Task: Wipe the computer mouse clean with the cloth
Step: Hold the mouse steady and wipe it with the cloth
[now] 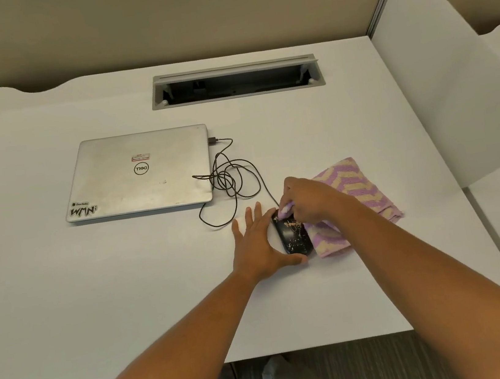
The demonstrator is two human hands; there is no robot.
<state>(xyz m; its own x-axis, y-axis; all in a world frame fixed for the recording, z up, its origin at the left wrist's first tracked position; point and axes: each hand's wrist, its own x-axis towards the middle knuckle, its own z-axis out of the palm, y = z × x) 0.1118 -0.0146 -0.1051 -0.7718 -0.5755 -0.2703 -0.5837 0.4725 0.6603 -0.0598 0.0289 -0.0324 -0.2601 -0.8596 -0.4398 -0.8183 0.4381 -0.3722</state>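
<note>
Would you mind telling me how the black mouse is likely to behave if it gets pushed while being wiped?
The mouse looks small and smooth, so it would probably slide on the desk; the left hand bracing its side suggests as much. Its cable, coiled slack and plugged into the laptop, should barely restrain it. It looks rigid, unlike the cloth.

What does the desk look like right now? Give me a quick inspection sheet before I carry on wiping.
Surface: white desk, looks clean where bare.
Job's things: black mouse, pale specks on top; purple and cream cloth lying right of it, one corner on the mouse's front.
Clutter: closed silver laptop with stickers.
Grippers: left hand braces the mouse's left side, fingers spread; right hand pinches the cloth corner.
Cables: mouse cable, loosely tangled, plugged into the laptop.
Surroundings: open cable tray in the desk, partition panels, carpet below.
</note>
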